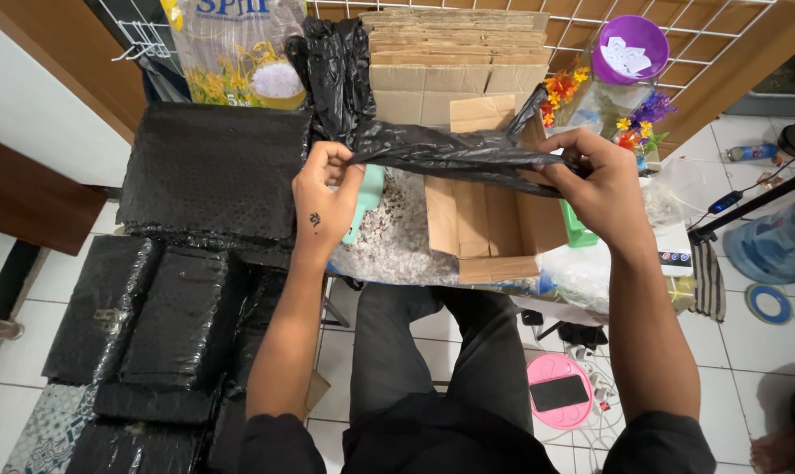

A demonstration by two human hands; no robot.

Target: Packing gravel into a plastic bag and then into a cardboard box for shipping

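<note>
We hold a black plastic bag (454, 156) stretched between our hands above an open cardboard box (494, 219). It looks thin, light, limp and a little slippery, so its bunched ends seem best for gripping. Our left hand (323, 197) pinches one end; our right hand (595, 180) closes on the other, though its fingertips are probably hidden. Both forearms reach forward, wrists raised.

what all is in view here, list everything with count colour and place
plastic bag: one, black, stretched between both hands
cardboard box: one, brown, open, under the bag
flat cardboard: a stack, brown, top centre
bubble-wrapped parcels: several, black, left
rice sack: one, clear and yellow, top left
bowl: one, purple, top right
tape roll: one, blue, floor right
left hand: grips bag's left end
right hand: grips bag's right end
</note>
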